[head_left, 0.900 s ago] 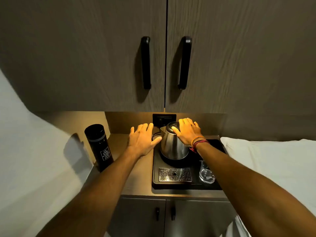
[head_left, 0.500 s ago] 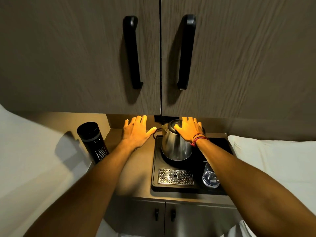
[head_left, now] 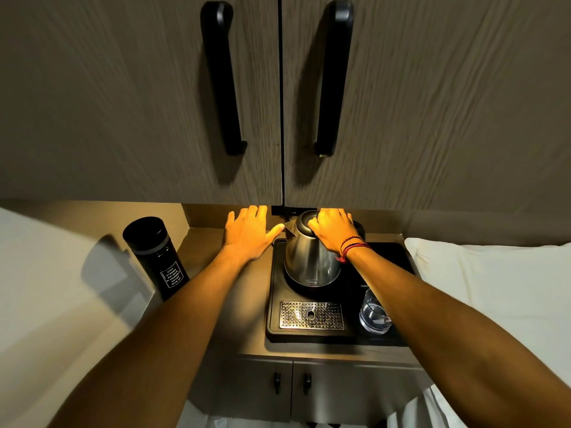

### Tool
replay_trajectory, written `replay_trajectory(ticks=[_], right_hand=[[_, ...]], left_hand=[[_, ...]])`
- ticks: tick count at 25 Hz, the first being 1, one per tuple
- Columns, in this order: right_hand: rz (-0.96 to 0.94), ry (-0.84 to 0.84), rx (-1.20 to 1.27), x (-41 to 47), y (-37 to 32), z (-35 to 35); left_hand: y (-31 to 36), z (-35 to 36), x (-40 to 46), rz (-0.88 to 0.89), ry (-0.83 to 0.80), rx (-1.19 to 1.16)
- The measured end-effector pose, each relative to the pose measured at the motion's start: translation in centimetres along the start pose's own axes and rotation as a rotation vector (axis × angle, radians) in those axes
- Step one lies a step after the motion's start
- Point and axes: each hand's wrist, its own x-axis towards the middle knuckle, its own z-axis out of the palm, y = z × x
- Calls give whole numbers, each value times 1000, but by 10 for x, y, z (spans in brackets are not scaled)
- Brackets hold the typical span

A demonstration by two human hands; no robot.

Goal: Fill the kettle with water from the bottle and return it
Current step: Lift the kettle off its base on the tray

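A steel kettle (head_left: 309,257) stands on its round base on a black tray (head_left: 389,261). My right hand (head_left: 333,227), with red thread bands at the wrist, lies over the kettle's lid, fingers spread and draped on top, and hides most of the lid. My left hand (head_left: 247,233) is flat and open just left of the kettle, its thumb tip close to the spout. A black bottle (head_left: 154,254) with white lettering stands capped at the counter's left edge, apart from both hands.
On the tray's front sit a perforated metal drip grate (head_left: 311,315) and a glass tumbler (head_left: 374,316) beside my right forearm. Upper cupboard doors with black handles (head_left: 222,75) hang low over the counter. White bedding (head_left: 494,288) lies to the right, lower cabinet doors (head_left: 290,384) below.
The view has moved closer to the cupboard. Both hands stay at the kettle; my right hand has settled further over the lid, and my left thumb is back near the spout.
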Motion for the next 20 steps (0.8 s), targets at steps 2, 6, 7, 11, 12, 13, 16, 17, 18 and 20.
replay_trajectory(ticks=[2, 6, 7, 11, 12, 13, 16, 17, 18, 20], right_hand=[[-67, -54, -137, 0, 1, -2], [-67, -56, -116, 0, -2, -8], [-87, -36, -99, 0, 0, -8], [118, -11, 275, -1, 16, -7], [214, -2, 417, -2, 20, -4], [315, 22, 584, -5, 23, 0], [569, 105, 893, -16, 26, 6], [618, 107, 916, -19, 26, 8], [663, 124, 914, -19, 26, 10], [728, 151, 994, -18, 27, 16]], left_hand=[[3, -2, 2, 10, 7, 2], [2, -4, 5, 8, 24, -2], [2, -3, 6, 7, 21, -3], [-3, -3, 9, -4, 10, -27], [-5, -2, 10, -6, 12, -25], [-7, -2, 10, -6, 15, -23], [-14, -2, 10, -17, 16, -40], [-17, -3, 10, -26, 10, -47], [-20, -4, 9, -35, 2, -48], [-26, -5, 8, -45, -15, -43]])
